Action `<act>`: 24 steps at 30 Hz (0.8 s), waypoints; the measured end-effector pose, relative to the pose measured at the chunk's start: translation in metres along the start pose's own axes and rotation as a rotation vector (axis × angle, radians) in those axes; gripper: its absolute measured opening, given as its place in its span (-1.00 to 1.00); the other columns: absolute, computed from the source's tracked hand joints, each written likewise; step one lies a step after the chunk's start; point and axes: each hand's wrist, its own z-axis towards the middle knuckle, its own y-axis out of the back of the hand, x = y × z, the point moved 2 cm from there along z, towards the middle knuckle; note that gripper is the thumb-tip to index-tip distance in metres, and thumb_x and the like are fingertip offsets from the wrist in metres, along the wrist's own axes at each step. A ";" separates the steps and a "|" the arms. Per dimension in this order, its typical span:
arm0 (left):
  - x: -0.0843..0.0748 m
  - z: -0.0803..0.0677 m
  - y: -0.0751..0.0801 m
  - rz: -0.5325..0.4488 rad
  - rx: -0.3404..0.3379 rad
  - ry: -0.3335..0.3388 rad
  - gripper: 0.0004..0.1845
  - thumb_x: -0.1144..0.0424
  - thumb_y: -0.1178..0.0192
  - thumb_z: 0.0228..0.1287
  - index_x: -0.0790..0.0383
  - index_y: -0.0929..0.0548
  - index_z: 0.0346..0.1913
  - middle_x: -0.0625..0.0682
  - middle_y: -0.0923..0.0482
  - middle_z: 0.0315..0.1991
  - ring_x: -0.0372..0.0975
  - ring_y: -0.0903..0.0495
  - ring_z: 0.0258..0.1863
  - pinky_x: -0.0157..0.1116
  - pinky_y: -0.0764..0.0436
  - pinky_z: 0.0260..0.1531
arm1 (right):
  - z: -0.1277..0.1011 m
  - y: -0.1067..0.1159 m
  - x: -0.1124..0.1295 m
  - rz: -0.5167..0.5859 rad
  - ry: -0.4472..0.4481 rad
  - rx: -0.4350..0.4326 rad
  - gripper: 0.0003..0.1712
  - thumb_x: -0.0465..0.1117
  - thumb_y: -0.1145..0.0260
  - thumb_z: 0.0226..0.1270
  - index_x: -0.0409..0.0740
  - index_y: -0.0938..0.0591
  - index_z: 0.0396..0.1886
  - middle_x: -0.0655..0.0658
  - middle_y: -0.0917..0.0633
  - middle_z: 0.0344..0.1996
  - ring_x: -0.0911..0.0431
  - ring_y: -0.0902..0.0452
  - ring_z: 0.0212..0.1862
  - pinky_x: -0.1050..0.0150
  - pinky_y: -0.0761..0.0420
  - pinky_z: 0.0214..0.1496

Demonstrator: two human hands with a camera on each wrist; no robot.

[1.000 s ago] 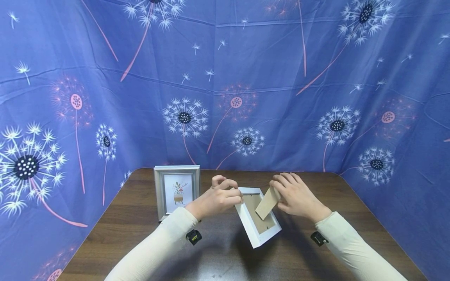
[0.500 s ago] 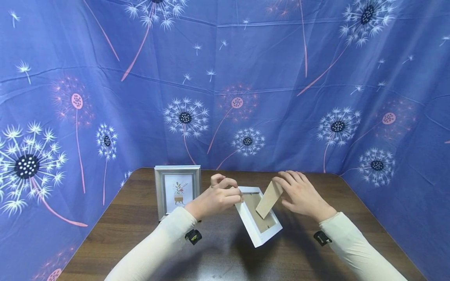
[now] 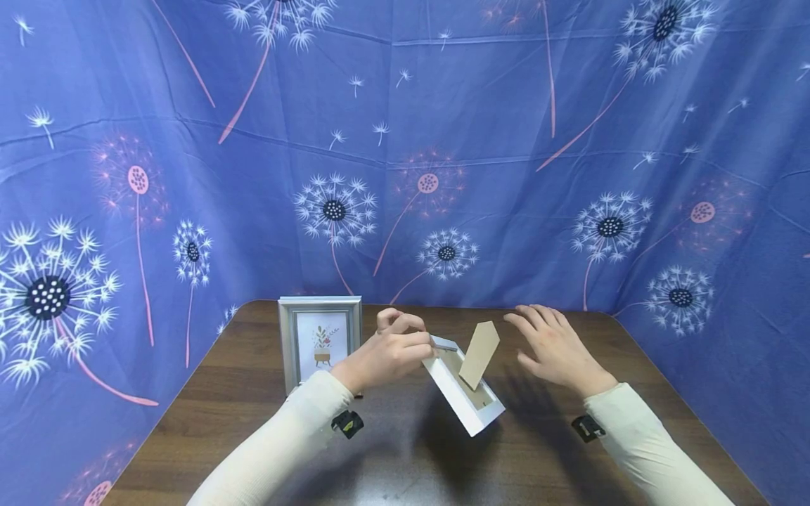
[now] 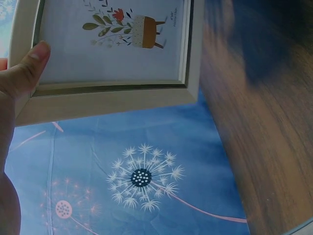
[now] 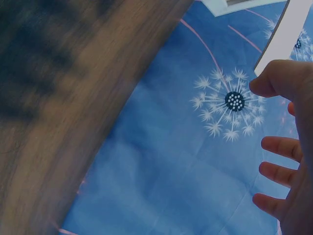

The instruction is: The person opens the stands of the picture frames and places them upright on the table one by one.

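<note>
The left hand (image 3: 389, 351) holds the white frame (image 3: 465, 404) tilted on the worktop (image 3: 405, 457), fingers curled round its top edge. Its stand (image 3: 479, 355) is folded out; the right hand (image 3: 550, 346), fingers spread, hovers just beside. Standing it upright seems left.

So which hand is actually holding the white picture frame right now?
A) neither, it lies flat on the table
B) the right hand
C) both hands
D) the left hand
D: the left hand grips the white picture frame by its edge, while the right hand hovers open beside the cardboard stand, touching nothing.
</note>
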 end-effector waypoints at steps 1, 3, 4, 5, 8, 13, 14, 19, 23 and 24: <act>0.000 0.000 0.000 -0.007 -0.004 0.004 -0.81 0.25 -0.45 0.04 0.00 -0.64 -0.31 -0.25 -0.57 -0.30 -0.23 -0.44 -0.07 -0.02 -0.24 -0.01 | -0.001 0.000 -0.001 -0.002 -0.006 0.002 -0.27 -0.16 -0.38 -0.11 -0.25 -0.52 0.18 -0.33 -0.54 0.07 -0.29 -0.41 0.10 -0.21 -0.36 0.13; 0.001 0.001 0.001 -0.022 -0.010 0.011 -0.79 0.25 -0.47 0.02 0.01 -0.64 -0.31 -0.24 -0.57 -0.29 -0.22 -0.44 -0.07 -0.02 -0.23 0.00 | -0.003 0.000 -0.003 -0.006 -0.016 0.006 -0.27 -0.16 -0.39 -0.12 -0.26 -0.52 0.17 -0.34 -0.54 0.07 -0.30 -0.41 0.10 -0.21 -0.36 0.13; 0.001 0.001 0.001 -0.024 -0.015 0.011 -0.78 0.25 -0.47 0.00 0.02 -0.63 -0.31 -0.24 -0.58 -0.28 -0.22 -0.44 -0.06 -0.01 -0.22 0.00 | -0.005 0.000 -0.004 -0.009 -0.022 0.008 -0.28 -0.16 -0.39 -0.11 -0.26 -0.53 0.17 -0.34 -0.54 0.06 -0.30 -0.41 0.10 -0.21 -0.36 0.13; 0.002 0.001 0.001 -0.031 -0.017 0.014 -0.77 0.25 -0.48 -0.01 0.02 -0.64 -0.30 -0.24 -0.58 -0.27 -0.22 -0.44 -0.06 -0.01 -0.22 0.00 | -0.006 0.000 -0.005 -0.012 -0.028 0.009 -0.28 -0.16 -0.38 -0.11 -0.26 -0.53 0.17 -0.34 -0.54 0.06 -0.30 -0.41 0.10 -0.22 -0.36 0.13; 0.003 0.002 0.001 -0.051 -0.024 0.025 -0.76 0.25 -0.50 -0.02 0.03 -0.64 -0.30 -0.23 -0.60 -0.25 -0.22 -0.44 -0.06 -0.01 -0.21 0.01 | -0.009 -0.001 -0.007 -0.018 -0.046 0.016 -0.29 -0.14 -0.37 -0.10 -0.25 -0.53 0.17 -0.34 -0.54 0.06 -0.30 -0.40 0.10 -0.23 -0.36 0.12; 0.005 0.003 0.002 -0.093 -0.017 0.052 -0.75 0.25 -0.49 0.00 0.04 -0.65 -0.26 -0.22 -0.62 -0.24 -0.21 -0.43 -0.06 -0.01 -0.18 0.02 | -0.012 -0.001 -0.009 -0.027 -0.074 0.024 -0.27 -0.14 -0.40 -0.11 -0.23 -0.51 0.17 -0.34 -0.54 0.07 -0.31 -0.42 0.10 -0.24 -0.37 0.10; 0.005 0.003 0.002 -0.102 -0.013 0.058 -0.74 0.26 -0.49 0.00 0.04 -0.65 -0.24 -0.21 -0.62 -0.24 -0.21 -0.43 -0.06 0.00 -0.18 0.02 | -0.013 -0.001 -0.009 -0.028 -0.079 0.026 -0.27 -0.15 -0.41 -0.11 -0.23 -0.51 0.17 -0.34 -0.54 0.06 -0.31 -0.42 0.09 -0.24 -0.37 0.09; 0.007 0.004 0.003 -0.126 0.000 0.085 -0.72 0.30 -0.46 -0.01 0.07 -0.64 -0.21 -0.19 -0.61 -0.24 -0.19 -0.42 -0.06 0.01 -0.17 0.02 | -0.017 -0.002 -0.008 -0.034 -0.099 0.038 -0.27 -0.17 -0.43 -0.12 -0.21 -0.51 0.17 -0.34 -0.54 0.06 -0.31 -0.42 0.09 -0.25 -0.37 0.08; 0.008 0.005 0.004 -0.134 0.005 0.105 -0.68 0.27 -0.50 -0.05 0.09 -0.64 -0.19 -0.17 -0.61 -0.24 -0.18 -0.42 -0.06 0.02 -0.17 0.03 | -0.019 -0.002 -0.005 -0.033 -0.119 0.048 -0.29 -0.18 -0.43 -0.10 -0.18 -0.51 0.17 -0.35 -0.54 0.06 -0.31 -0.42 0.09 -0.26 -0.36 0.09; 0.008 0.005 0.004 -0.137 0.006 0.112 -0.67 0.26 -0.51 -0.06 0.09 -0.64 -0.19 -0.16 -0.62 -0.25 -0.17 -0.42 -0.06 0.02 -0.16 0.03 | -0.020 -0.003 -0.005 -0.035 -0.124 0.051 -0.28 -0.17 -0.43 -0.11 -0.18 -0.51 0.17 -0.35 -0.54 0.06 -0.32 -0.42 0.09 -0.26 -0.36 0.09</act>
